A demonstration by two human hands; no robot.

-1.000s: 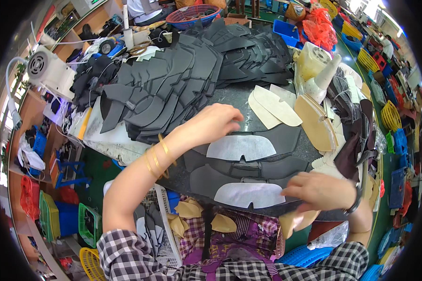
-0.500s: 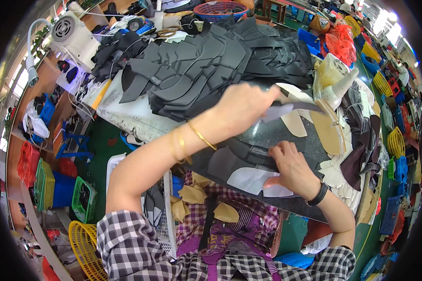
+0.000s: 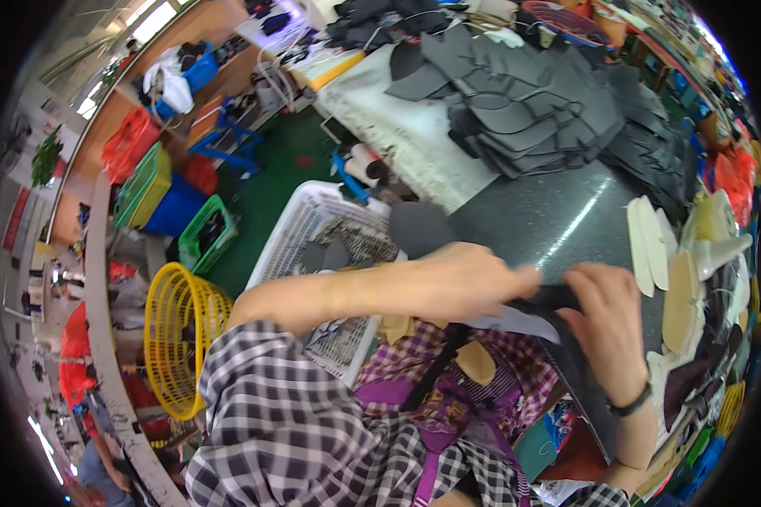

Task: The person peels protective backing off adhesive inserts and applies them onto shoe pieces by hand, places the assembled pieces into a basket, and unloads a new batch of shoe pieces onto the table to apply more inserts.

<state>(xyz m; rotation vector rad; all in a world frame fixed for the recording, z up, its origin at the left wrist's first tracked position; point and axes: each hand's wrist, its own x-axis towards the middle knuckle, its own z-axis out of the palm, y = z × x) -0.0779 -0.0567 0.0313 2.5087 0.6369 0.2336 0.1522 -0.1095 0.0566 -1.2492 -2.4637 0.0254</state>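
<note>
My left hand (image 3: 465, 275), blurred, reaches across from the left with its fingers curled; what it grips is hidden. Facing it, my right hand (image 3: 604, 325), with a black wristband, has its thumb and fingers around a dark grey sheet piece (image 3: 554, 297). A pale grey piece (image 3: 520, 322) shows below the two hands, at the near table edge. Behind my left hand, a rounded dark grey piece (image 3: 418, 228) juts past the table's left edge. A big heap of dark grey cut pieces (image 3: 533, 106) lies farther back.
A white plastic basket (image 3: 271, 245) with cut pieces stands left of the table (image 3: 524, 207). Cream pieces (image 3: 647, 245) and a yellowish pot (image 3: 713, 221) are at the right. A yellow basket (image 3: 173, 338) and a green crate (image 3: 211, 232) stand farther left. A tan piece (image 3: 476, 363) rests on my lap.
My view has swung left. My left hand has come from the far side near the pot, where it held a pale object, down beside my right hand. The pale grey piece has shifted under the hands.
</note>
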